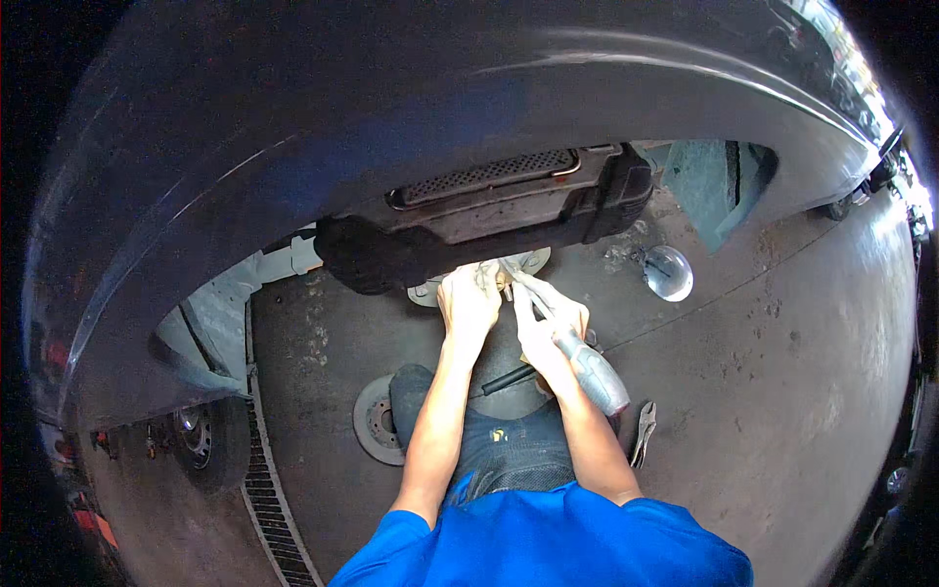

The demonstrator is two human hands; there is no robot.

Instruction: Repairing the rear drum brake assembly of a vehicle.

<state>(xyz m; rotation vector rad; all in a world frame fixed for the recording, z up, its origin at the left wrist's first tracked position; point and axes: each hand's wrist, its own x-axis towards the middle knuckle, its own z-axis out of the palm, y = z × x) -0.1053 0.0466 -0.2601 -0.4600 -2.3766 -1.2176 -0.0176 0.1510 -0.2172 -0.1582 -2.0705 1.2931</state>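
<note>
At the hub area under the car's dark wheel arch, both my hands work close together. My left hand (468, 301) is closed, its fingers on a brightly lit metal part, mostly hidden and washed out. My right hand (544, 318) is wrapped around a long grey power ratchet (597, 377), whose narrow end points up beside my left fingers. A small brass-coloured piece shows between the hands. Behind them is a pale round disc (424, 293), partly covered. Over the hands hangs a dark, dirty housing (518, 213) with a perforated strip.
A loose brake disc (372, 416) lies by my left knee. Locking pliers (643, 433) rest on the floor at right, and a black bar (507, 380) lies near my lap. Further right is a shiny round dish (668, 274). A drain grate (264, 489) runs along the left.
</note>
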